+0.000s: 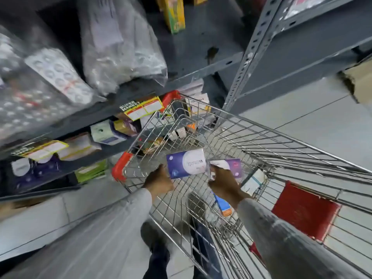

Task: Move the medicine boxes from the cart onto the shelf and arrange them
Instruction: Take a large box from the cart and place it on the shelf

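Grey-tiled floor [302, 125], stockroom aisle, seen from above; frame blurred throughout.

Item 1: purple-and-white medicine box [186, 163], larger of two, held over the open wire cart [251, 141]. Left hand [159, 179] clasps its left end, thumb on the near edge, fingers hidden underneath.

Item 2: second purple-and-white box [228, 166], smaller, just right of item 1 and touching or nearly touching it; which one cannot be told. Right hand [223, 184] is wrapped around its near end. Both arms in pale grey sleeves [112, 228].

Item 3: further boxes low in the cart: a white box [254, 181] against the right side wall, an orange-and-blue box [224, 206] below the right wrist, and a small mixed cluster [179, 133] at the far end. Print unreadable.

Item 4: cart fittings: orange corner guards [120, 166] on the left rim, red panel [306, 210] on the near right side.

Item 5: grey metal shelf [84, 119], left of the cart and close against it. Lower tiers carry purple-and-white boxes [34, 168], white cartons [78, 146] and a green box [91, 170]; yellow-edged price tags [144, 108] hang on the front edges. Upper tier carries clear plastic bags [122, 43] and blister strips [60, 75]. A yellow-green carton [174, 13] stands further back.

Item 6: perforated steel upright [251, 53], right of the shelf.
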{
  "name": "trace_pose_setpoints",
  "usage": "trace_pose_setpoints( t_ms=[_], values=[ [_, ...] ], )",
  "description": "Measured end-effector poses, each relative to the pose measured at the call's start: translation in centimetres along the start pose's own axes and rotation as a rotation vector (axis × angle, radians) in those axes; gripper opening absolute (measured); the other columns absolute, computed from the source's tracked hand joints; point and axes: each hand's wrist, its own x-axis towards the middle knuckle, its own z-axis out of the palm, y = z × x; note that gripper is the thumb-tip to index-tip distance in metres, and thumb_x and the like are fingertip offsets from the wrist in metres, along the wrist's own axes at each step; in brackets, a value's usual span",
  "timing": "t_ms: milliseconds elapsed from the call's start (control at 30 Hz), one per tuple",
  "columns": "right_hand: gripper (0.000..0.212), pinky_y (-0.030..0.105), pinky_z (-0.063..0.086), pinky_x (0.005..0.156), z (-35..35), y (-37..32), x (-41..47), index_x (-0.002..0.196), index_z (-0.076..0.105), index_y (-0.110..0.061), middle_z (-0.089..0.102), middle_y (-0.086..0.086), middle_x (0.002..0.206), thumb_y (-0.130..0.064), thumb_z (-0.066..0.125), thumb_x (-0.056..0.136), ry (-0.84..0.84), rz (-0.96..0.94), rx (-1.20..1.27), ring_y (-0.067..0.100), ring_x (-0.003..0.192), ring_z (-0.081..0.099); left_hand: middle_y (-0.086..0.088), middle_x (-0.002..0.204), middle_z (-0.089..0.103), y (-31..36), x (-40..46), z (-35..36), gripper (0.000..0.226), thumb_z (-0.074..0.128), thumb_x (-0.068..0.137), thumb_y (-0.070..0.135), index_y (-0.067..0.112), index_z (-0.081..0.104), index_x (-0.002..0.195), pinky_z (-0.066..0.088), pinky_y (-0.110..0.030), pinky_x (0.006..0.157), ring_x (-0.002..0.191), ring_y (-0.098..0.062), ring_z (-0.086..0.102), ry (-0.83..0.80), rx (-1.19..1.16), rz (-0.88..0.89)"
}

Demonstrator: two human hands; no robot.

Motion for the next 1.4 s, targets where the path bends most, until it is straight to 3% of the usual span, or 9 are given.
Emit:
trace_pose_setpoints(
  t_ms=[100,300,500,600,700,833,933,1167,1400],
  values=[
    [0.082,0.024,0.054,0.073,1.5,-0.1,2.0,0.154,0.039,-0.021,0.058,0.014,0.145,0.011,0.058,0.081,-0.018,0.007,0.134,0.032,0.118,0.065,0.002,0.105,0.064,0.0,1.4,1.1,0.058,0.081,0.078,0.013,0.022,0.052,0.127,0.053,-0.029,0.075,0.094,-0.021,0.064,-0.002,-0.064,0.026],
    [0.042,0.027,0.051,0.093,2.3,-0.6,2.4,0.129,0.068,-0.014,0.075,0.006,0.123,-0.008,0.072,0.088,0.128,-0.034,0.323,0.021,0.115,0.07,0.007,0.101,0.066,1.5,0.8,0.5,0.033,0.069,0.091,0.027,0.031,0.058,0.122,0.041,-0.02,0.053,0.075,-0.005,0.06,0.179,-0.313,0.117],
    [0.021,0.012,0.049,0.066,-0.5,-3.6,-3.0,0.095,0.079,-0.03,0.079,-0.005,0.096,-0.01,0.074,0.09,0.401,-0.141,0.609,0.022,0.09,0.07,0.0,0.1,0.076,2.5,-4.4,-3.1,0.027,0.067,0.093,0.037,0.021,0.068,0.115,0.048,-0.014,0.049,0.072,-0.003,0.066,0.315,-0.507,0.303],
    [0.013,0.023,0.053,0.068,-2.7,-6.5,-8.3,0.092,0.08,-0.024,0.073,0.001,0.093,-0.012,0.074,0.09,0.521,-0.267,0.821,0.023,0.088,0.065,0.006,0.095,0.079,2.3,-9.6,-5.2,0.04,0.069,0.083,0.051,0.021,0.074,0.11,0.056,-0.023,0.063,0.08,-0.006,0.073,0.371,-0.687,0.476],
    [0.013,0.045,0.056,0.079,-5.1,-10.2,-13.9,0.099,0.079,-0.014,0.069,0.013,0.107,-0.021,0.075,0.089,0.614,-0.406,0.914,0.031,0.101,0.066,0.008,0.096,0.08,1.2,-15.5,-7.5,0.03,0.072,0.086,0.043,0.022,0.077,0.108,0.058,-0.031,0.071,0.088,-0.01,0.075,0.388,-0.871,0.607],
    [0.017,0.028,0.056,0.081,-7.5,-17.3,-21.0,0.093,0.08,-0.021,0.074,0.008,0.104,-0.006,0.073,0.089,0.678,-0.516,0.863,0.02,0.097,0.067,0.003,0.102,0.077,-1.5,-23.1,-12.4,0.024,0.068,0.092,0.041,0.026,0.077,0.108,0.055,-0.03,0.077,0.095,-0.012,0.072,0.513,-0.92,0.78],
    [0.021,0.029,0.057,0.089,-8.1,-23.7,-26.3,0.11,0.079,-0.019,0.078,-0.002,0.112,-0.016,0.074,0.089,0.718,-0.6,0.751,0.014,0.104,0.072,0.008,0.104,0.064,-5.1,-28.7,-17.1,0.018,0.064,0.095,0.034,0.029,0.076,0.108,0.049,-0.017,0.076,0.094,-0.005,0.066,0.641,-0.877,0.904],
    [0.02,0.018,0.053,0.079,-5.0,-39.7,-37.8,0.108,0.079,-0.015,0.078,-0.003,0.104,-0.02,0.071,0.091,0.743,-0.931,0.759,0.008,0.091,0.07,-0.001,0.12,0.054,-17.1,-40.0,-27.4,0.033,0.058,0.102,0.018,0.017,0.064,0.134,0.049,-0.022,0.096,0.117,-0.007,0.057,0.951,-0.782,1.176],
    [0.022,0.042,0.06,0.091,1.2,-54.1,-44.2,0.113,0.078,-0.024,0.079,-0.007,0.109,-0.025,0.07,0.093,0.626,-1.193,0.725,0.014,0.101,0.075,0.0,0.128,0.067,-30.6,-46.8,-36.0,0.031,0.055,0.105,0.02,0.023,0.061,0.136,0.051,-0.022,0.095,0.116,-0.008,0.065,1.073,-0.831,1.229]
  ],
)
